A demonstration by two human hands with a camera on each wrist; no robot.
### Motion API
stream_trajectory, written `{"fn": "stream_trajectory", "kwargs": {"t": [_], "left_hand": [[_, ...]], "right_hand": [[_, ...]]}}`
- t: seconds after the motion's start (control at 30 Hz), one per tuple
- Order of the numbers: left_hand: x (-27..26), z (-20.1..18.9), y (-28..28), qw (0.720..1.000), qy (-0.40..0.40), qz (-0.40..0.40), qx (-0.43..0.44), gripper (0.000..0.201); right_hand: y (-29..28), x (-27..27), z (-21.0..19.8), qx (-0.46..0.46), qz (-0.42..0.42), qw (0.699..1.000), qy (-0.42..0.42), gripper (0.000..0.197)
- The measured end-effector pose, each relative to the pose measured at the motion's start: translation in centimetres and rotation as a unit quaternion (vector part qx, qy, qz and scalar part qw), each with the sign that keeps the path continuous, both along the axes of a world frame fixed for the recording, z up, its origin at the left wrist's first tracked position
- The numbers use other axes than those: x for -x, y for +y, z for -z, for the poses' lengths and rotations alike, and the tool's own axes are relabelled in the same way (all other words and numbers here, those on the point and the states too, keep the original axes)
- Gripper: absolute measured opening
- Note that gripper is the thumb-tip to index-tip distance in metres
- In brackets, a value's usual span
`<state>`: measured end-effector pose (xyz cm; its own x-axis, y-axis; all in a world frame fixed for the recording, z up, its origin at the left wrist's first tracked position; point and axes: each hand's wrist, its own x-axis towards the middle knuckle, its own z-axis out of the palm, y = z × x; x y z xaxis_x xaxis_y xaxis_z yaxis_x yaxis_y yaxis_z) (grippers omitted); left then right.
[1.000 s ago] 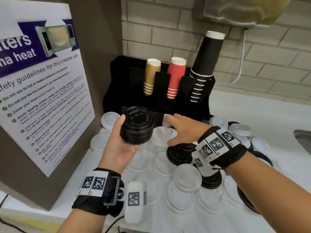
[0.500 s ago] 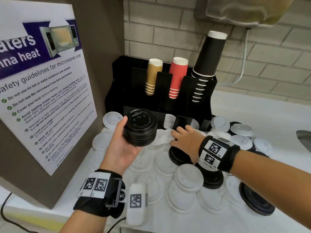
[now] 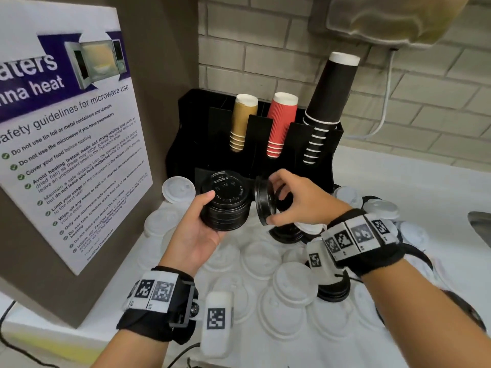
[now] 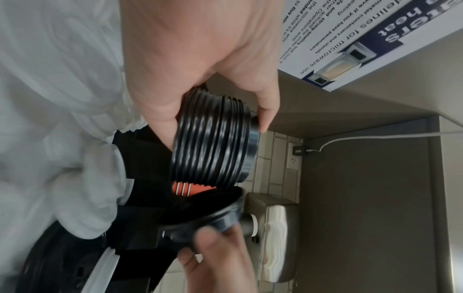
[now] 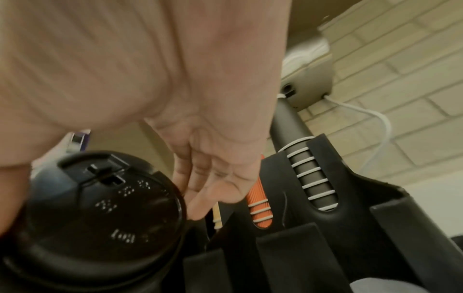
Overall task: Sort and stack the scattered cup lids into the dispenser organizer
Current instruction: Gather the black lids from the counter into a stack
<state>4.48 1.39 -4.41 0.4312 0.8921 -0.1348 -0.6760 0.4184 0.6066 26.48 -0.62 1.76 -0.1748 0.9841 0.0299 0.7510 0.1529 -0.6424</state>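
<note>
Behind the lid stack (image 3: 225, 201), left fingers hidden

Both forearms are bare. Each wrist wears a black strap (image 3: 372, 251) bearing white tags with black square codes; a white coded block (image 3: 216, 324) hangs by the left strap's metal bracket.

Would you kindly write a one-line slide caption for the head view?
Left hand holds a stack of black lids while right hand brings a tilted black lid beside it.
</note>
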Motion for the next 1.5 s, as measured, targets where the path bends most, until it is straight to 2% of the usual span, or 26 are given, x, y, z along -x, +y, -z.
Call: {"fn": "stream_trajectory", "kwargs": {"t": [0.07,0.13,0.37,0.5,0.67,0.83,0.9,0.93,0.97,1.0,1.03,1.07,1.13,1.17,1.2,1.3,1.4,1.5], "left_hand": [[-0.3,0.0,-0.1,1.0,0.014,-0.005,-0.006,0.058],[-0.5,0.1,-0.1,0.999,0.022,-0.015,-0.017,0.067],[-1.1,0.0,-0.2,0.991,0.089,0.052,-0.088,0.054],[-1.5,0.1,-0.4,0.991,0.079,0.074,-0.084,0.047],[-1.5,0.1,-0.3,0.993,0.062,0.077,-0.069,0.045],[-1.6,0.2,-0.4,0.992,0.056,0.084,-0.079,0.058],[-1.5,0.3,-0.2,0.992,0.052,0.075,-0.081,0.062],[-1.4,0.4,-0.1,0.993,0.047,0.07,-0.081,0.063],[-1.3,0.5,0.1,0.994,0.041,0.063,-0.079,0.063],[-1.1,0.6,0.2,0.995,0.035,0.057,-0.076,0.061],[-1.0,0.7,0.4,0.995,0.031,0.053,-0.073,0.058],[-0.9,0.8,0.5,0.996,0.029,0.051,-0.072,0.055],[-0.7,0.9,0.7,0.996,0.029,0.047,-0.073,0.051],[-0.6,0.9,0.7,0.996,0.029,0.045,-0.073,0.049],[-0.6,0.9,0.8,0.996,0.029,0.043,-0.073,0.046],[-0.4,0.7,0.7,0.996,0.031,0.039,-0.076,0.044],[-0.2,0.5,0.6,0.996,0.04,0.035,-0.076,0.053],[0.1,0.5,0.5,0.996,0.041,0.02,-0.078,0.048]], "right_hand": [[-0.6,0.4,-0.1,-0.026,0.001,0.997,0.069,0.073],[-1.1,1.1,0.0,-0.049,-0.01,0.994,0.099,0.074],[-1.5,1.9,-0.6,-0.069,-0.01,0.996,0.057,0.065],[-1.3,1.7,-1.2,-0.041,-0.026,0.999,0.021,0.063],[-1.4,1.7,-0.9,-0.052,-0.03,0.998,0.033,0.065],[-1.4,1.5,-0.9,-0.053,-0.05,0.997,0.04,0.065],[-1.0,0.8,-1.1,-0.051,-0.031,0.996,0.063,0.056],[-0.7,0.3,-1.2,-0.057,-0.008,0.996,0.068,0.045],[-0.3,-0.2,-1.2,-0.061,0.014,0.997,0.054,0.031],[0.1,-0.8,-1.2,-0.052,0.024,0.998,0.003,0.021],[0.5,-1.3,-0.9,-0.019,0.023,0.996,-0.088,0.021],[0.8,-1.5,-0.5,0.035,0.015,0.977,-0.211,0.028],[1.0,-1.3,0.9,0.12,0.001,0.891,-0.438,0.052],[1.0,-1.1,1.5,0.128,-0.008,0.858,-0.497,0.062],[1.1,-0.9,2.1,0.126,-0.014,0.847,-0.516,0.07],[1.6,-0.4,3.5,0.13,-0.01,0.853,-0.505,0.084],[1.9,-0.2,3.9,0.149,0.005,0.852,-0.501,0.085],[2.1,-0.2,3.3,0.157,0.005,0.862,-0.482,0.083]]}}
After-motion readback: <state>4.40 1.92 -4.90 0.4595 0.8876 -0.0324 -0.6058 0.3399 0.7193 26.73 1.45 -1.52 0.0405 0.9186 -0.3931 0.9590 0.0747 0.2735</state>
